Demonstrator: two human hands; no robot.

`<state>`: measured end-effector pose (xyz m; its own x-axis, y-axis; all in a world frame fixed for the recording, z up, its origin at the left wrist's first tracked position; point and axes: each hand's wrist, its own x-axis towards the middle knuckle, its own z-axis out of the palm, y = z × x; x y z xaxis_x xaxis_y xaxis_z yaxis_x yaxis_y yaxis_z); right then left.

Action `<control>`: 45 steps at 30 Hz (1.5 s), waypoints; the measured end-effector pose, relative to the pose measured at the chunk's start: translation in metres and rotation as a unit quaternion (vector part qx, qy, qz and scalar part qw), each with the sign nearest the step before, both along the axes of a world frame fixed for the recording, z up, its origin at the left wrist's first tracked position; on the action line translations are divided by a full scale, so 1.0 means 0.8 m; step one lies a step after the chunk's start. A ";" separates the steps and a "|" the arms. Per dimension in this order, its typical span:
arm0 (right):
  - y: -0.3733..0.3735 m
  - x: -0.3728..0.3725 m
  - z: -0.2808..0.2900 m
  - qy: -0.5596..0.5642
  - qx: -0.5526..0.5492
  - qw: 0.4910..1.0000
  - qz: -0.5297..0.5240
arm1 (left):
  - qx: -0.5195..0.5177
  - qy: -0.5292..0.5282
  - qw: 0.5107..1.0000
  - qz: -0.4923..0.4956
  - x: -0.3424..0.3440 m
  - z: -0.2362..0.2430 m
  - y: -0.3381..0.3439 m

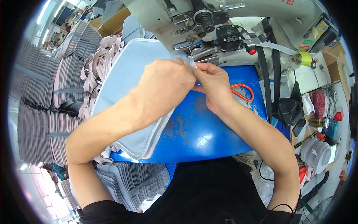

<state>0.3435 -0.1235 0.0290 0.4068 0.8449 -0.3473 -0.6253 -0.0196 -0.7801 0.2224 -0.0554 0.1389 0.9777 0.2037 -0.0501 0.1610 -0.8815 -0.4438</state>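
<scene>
My left hand (166, 76) is closed over the upper right edge of a light-blue padded fabric panel (126, 63); its fingertips are hidden, so what they grip does not show. Close against it, my right hand (214, 84) pinches a small whitish, see-through strip (191, 62). Both hands meet just below the presser area of a sewing machine (201, 50). Beside my right wrist an orange loop handle (244, 92), perhaps of scissors, lies on the blue work surface (194, 130); the rest of it is hidden behind the hand.
Banded stacks of grey and pink panels (37, 74) crowd the left, with pale pink straps (100, 59) beside them. More panels (134, 183) sit below the table's front edge. Black straps (270, 74) hang at right, near a side table with a yellow tape roll (302, 59) and clear spools (316, 152).
</scene>
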 end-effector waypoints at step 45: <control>-0.045 0.048 -0.039 -0.203 0.160 0.966 0.010 | -0.614 -0.617 0.428 0.244 -0.194 -0.148 -0.009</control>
<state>0.3822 -0.1597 -0.0019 0.4363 0.8921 0.1173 -0.2688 0.2536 -0.9292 0.0674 -0.0626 0.0205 0.2707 0.9593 0.0803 -0.0974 -0.0557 0.9937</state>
